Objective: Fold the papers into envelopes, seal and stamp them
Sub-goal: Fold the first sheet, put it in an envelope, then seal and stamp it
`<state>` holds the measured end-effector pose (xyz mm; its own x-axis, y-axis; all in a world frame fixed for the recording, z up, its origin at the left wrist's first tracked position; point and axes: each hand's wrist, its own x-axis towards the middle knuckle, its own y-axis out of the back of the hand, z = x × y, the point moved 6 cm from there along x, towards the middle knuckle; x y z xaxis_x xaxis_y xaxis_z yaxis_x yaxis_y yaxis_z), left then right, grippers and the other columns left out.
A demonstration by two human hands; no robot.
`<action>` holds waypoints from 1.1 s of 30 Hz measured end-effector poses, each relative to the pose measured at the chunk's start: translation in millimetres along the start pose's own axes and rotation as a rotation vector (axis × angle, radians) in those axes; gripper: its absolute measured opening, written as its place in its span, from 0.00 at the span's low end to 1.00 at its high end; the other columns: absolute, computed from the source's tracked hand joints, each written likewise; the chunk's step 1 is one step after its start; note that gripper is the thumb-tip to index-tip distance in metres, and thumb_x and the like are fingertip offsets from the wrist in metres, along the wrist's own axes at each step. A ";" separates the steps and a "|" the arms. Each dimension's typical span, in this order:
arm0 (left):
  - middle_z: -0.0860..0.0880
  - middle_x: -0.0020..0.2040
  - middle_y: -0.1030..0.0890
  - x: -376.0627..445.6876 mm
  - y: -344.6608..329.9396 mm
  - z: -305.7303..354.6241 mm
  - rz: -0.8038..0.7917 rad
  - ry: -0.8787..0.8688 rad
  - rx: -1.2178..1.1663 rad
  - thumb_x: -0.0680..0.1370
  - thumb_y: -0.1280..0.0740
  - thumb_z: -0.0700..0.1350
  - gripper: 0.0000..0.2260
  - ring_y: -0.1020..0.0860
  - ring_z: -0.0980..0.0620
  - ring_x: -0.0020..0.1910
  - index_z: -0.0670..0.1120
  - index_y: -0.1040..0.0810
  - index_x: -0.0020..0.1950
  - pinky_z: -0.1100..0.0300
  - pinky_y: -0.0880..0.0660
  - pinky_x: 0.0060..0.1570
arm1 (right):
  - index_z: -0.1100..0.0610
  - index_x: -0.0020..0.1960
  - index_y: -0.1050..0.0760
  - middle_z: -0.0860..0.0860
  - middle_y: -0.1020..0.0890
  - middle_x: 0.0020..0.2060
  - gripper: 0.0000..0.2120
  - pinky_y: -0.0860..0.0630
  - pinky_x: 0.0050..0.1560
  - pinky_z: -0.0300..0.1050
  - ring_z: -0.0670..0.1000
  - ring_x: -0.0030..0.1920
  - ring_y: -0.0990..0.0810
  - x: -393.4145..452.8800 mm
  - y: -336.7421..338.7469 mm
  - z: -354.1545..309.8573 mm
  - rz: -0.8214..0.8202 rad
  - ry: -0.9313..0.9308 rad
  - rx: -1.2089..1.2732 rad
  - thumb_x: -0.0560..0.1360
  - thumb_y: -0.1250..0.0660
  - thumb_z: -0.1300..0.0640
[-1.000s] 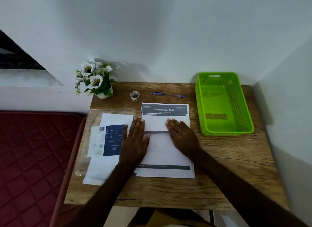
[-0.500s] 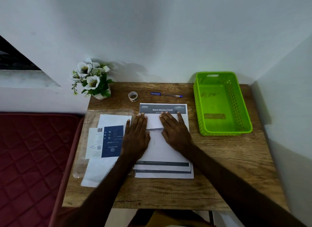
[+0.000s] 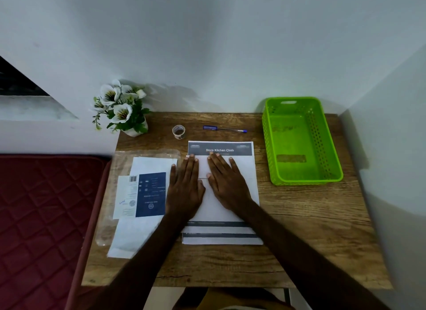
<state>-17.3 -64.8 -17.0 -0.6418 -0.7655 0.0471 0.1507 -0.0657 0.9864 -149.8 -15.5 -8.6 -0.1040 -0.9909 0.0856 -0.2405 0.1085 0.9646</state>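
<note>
Fingers straight and close together on both hands, flat down on the sheet point(image 3: 242, 171), nothing gripped! The left hand point(image 3: 185, 189) pressed palm-down on the sheet's left part, its little finger just off the left edge; the right hand point(image 3: 227, 183) lay flat just beside it, thumbs nearly meeting over a crease line between them. Fingertips reached up to the dark header band reading "Store Kitchen Cloth". The sheet sat mid-table point(image 3: 299, 229), and a second sheet point(image 3: 221, 239) peeked out under its near edge, both showing dark footer stripes. To the left lay a clear sleeve point(image 3: 147, 154) with white paper and a blue-and-white card point(image 3: 149, 194) on top. Beyond the sheet stood a tape roll point(image 3: 178, 131) and a pen point(image 3: 224, 129) lay near it. A green basket point(image 3: 302, 180) sat at the right, a flower pot point(image 3: 122, 109) at the far left corner.
</note>
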 end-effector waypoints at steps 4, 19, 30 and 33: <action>0.43 0.83 0.45 -0.4 -0.7 -0.8 -0.011 0.014 -0.007 0.83 0.47 0.53 0.30 0.48 0.45 0.83 0.42 0.46 0.83 0.43 0.54 0.81 | 0.58 0.81 0.41 0.55 0.38 0.80 0.27 0.42 0.79 0.57 0.53 0.81 0.41 -12.6 2.4 23.1 0.005 -0.099 0.033 0.86 0.54 0.47; 0.45 0.83 0.43 3.7 11.0 -6.3 -0.022 0.030 -0.203 0.81 0.47 0.58 0.32 0.46 0.47 0.82 0.45 0.44 0.83 0.44 0.52 0.81 | 0.65 0.62 0.20 0.61 0.17 0.60 0.22 0.21 0.63 0.57 0.61 0.62 0.19 -1.7 50.2 56.0 0.243 -0.257 0.100 0.73 0.32 0.52; 0.45 0.84 0.49 -19.0 19.5 -35.6 -0.067 -0.043 -0.046 0.79 0.45 0.72 0.44 0.54 0.50 0.83 0.43 0.50 0.84 0.41 0.52 0.80 | 0.53 0.55 0.23 0.52 0.25 0.60 0.33 0.27 0.60 0.53 0.56 0.64 0.30 57.6 50.6 51.4 -0.348 -0.130 0.119 0.58 0.19 0.36; 0.45 0.84 0.49 -20.0 18.4 -35.9 -0.083 -0.026 -0.044 0.78 0.45 0.73 0.45 0.54 0.50 0.83 0.44 0.50 0.84 0.41 0.52 0.80 | 0.52 0.51 0.23 0.53 0.24 0.56 0.33 0.32 0.63 0.51 0.56 0.61 0.29 66.6 48.8 50.2 -0.378 -0.086 0.058 0.56 0.19 0.34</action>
<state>25.2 -73.7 -5.4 -0.6728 -0.7392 -0.0299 0.1286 -0.1567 0.9792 -216.9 -72.2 31.7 -0.0774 -0.9518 -0.2967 -0.3314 -0.2561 0.9081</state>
